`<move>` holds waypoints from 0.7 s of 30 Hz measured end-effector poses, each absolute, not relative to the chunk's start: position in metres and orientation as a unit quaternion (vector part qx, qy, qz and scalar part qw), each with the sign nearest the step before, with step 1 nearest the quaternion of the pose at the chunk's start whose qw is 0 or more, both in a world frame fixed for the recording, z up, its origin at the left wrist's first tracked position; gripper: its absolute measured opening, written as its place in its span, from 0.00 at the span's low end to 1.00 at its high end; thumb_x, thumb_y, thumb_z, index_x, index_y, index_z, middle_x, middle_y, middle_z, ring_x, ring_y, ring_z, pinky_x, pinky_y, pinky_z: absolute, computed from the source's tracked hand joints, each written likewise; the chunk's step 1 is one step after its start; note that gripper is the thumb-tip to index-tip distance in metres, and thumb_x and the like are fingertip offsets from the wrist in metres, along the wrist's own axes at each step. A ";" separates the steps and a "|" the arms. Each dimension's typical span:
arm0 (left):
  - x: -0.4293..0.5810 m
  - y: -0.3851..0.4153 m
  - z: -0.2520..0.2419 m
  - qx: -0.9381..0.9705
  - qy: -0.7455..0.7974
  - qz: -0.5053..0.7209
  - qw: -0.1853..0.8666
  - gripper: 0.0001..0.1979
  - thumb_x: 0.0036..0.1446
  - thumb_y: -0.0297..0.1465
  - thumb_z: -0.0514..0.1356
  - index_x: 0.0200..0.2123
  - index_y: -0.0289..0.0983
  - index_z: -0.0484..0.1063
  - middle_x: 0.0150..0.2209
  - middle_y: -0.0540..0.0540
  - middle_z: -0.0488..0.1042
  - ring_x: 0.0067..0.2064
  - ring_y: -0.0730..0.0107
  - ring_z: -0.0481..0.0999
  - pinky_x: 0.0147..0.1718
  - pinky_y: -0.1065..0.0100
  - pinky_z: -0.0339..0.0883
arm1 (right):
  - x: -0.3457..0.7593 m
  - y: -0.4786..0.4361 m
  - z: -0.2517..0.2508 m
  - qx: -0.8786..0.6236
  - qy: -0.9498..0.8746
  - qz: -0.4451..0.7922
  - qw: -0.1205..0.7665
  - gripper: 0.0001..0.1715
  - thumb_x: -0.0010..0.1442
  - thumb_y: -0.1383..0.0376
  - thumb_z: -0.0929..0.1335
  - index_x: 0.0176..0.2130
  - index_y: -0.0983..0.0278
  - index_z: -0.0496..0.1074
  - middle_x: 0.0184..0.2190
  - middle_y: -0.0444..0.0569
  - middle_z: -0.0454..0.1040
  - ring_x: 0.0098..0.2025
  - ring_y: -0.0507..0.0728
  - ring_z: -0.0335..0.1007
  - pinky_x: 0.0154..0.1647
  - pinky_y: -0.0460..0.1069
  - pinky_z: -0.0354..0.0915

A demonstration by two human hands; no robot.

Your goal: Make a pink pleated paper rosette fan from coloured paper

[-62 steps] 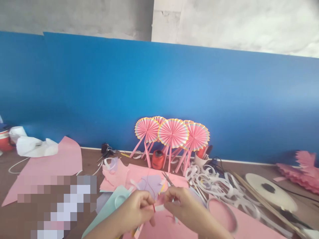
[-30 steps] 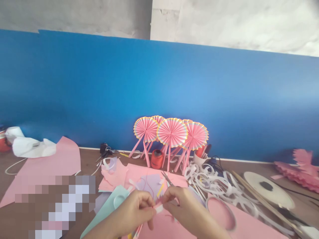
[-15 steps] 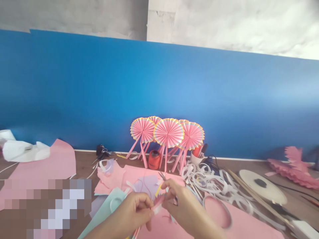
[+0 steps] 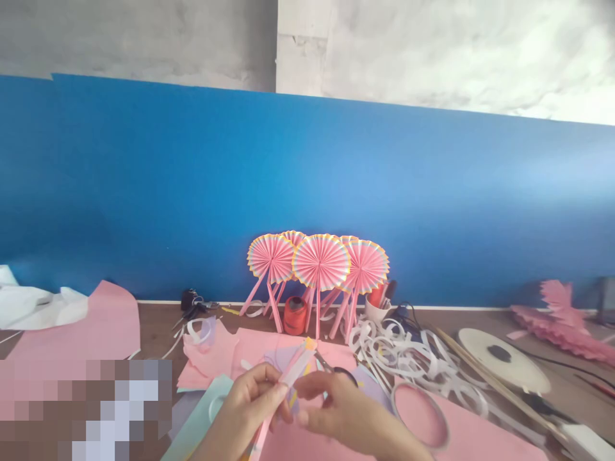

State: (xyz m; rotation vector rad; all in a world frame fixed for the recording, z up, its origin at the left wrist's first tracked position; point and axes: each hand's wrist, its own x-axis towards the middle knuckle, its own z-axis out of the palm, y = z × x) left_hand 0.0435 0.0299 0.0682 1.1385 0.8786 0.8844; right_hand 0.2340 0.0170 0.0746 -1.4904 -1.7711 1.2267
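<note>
My left hand point(image 4: 259, 400) is closed on a narrow folded paper strip point(image 4: 295, 371), pink and white with a yellow tip, pointing up and away. The strip's lower end runs down below the hand. Close by on the right, my right hand point(image 4: 336, 406) has its thumb and fingers apart, with nothing visible between them. Just beyond its knuckles are scissors point(image 4: 342, 372) with a dark handle; I cannot tell whether they touch the hand. Beneath both hands lie pink paper sheets point(image 4: 312, 438), with a light blue sheet point(image 4: 192, 419) at the left.
Pleated pink paper fans point(image 4: 321, 262) on strip legs stand against the blue partition point(image 4: 192, 186). A red thread spool point(image 4: 295, 317) sits below them. Curled white strips point(image 4: 389, 349), a tape ring point(image 4: 444, 422), a white cup point(image 4: 377, 310) and a cream oval object point(image 4: 504, 362) are on the right.
The paper strip has swung upright in my left hand and shows more of its length. My right hand has opened and come off the scissors, which now show behind it. The view has tilted up slightly.
</note>
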 end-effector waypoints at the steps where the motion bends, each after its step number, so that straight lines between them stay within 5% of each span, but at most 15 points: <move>1: 0.046 0.029 0.065 0.490 0.394 0.396 0.669 0.21 0.44 0.49 0.65 0.25 0.37 0.67 0.18 0.51 0.71 0.21 0.75 0.65 0.25 0.72 0.56 | 0.225 0.015 0.073 -0.507 -0.650 0.493 0.280 0.26 0.47 0.51 0.73 0.43 0.63 0.75 0.40 0.50 0.75 0.41 0.59 0.70 0.41 0.49 0.62; 5: 0.052 0.024 0.052 0.476 0.390 0.407 0.675 0.23 0.41 0.50 0.66 0.26 0.36 0.69 0.20 0.51 0.71 0.22 0.75 0.65 0.23 0.72 0.54 | 0.194 0.012 0.067 -0.355 -0.558 0.629 0.409 0.27 0.48 0.45 0.71 0.34 0.66 0.75 0.26 0.45 0.71 0.31 0.54 0.68 0.35 0.48 0.62; 9: 0.055 0.022 0.047 0.511 0.382 0.400 0.658 0.24 0.46 0.53 0.63 0.25 0.35 0.68 0.19 0.47 0.73 0.21 0.75 0.65 0.22 0.71 0.51 | 0.186 0.014 0.060 -0.347 -0.429 0.683 0.478 0.23 0.47 0.50 0.73 0.33 0.67 0.75 0.15 0.38 0.62 0.20 0.49 0.58 0.27 0.47 0.57; 13: 0.055 0.022 0.047 0.526 0.385 0.381 0.656 0.24 0.47 0.53 0.62 0.24 0.36 0.65 0.18 0.48 0.74 0.19 0.77 0.61 0.22 0.72 0.51 | 0.195 0.017 0.061 -0.376 -0.380 0.671 0.514 0.17 0.46 0.55 0.74 0.27 0.67 0.75 0.18 0.41 0.65 0.24 0.51 0.61 0.34 0.49 0.60; 17: 0.054 0.021 0.048 0.535 0.382 0.371 0.656 0.24 0.46 0.53 0.62 0.25 0.36 0.66 0.17 0.49 0.74 0.19 0.77 0.62 0.21 0.72 0.51 | 0.203 0.021 0.065 -0.475 -0.362 0.608 0.523 0.21 0.43 0.53 0.75 0.16 0.65 0.68 0.19 0.42 0.65 0.27 0.51 0.60 0.36 0.48 0.59; 21: 0.054 0.022 0.047 0.537 0.378 0.364 0.660 0.24 0.46 0.53 0.63 0.26 0.36 0.66 0.16 0.51 0.72 0.19 0.76 0.64 0.21 0.72 0.52 | 0.205 0.024 0.064 -0.533 -0.348 0.574 0.515 0.21 0.40 0.52 0.75 0.18 0.65 0.69 0.20 0.44 0.68 0.28 0.53 0.62 0.34 0.48 0.58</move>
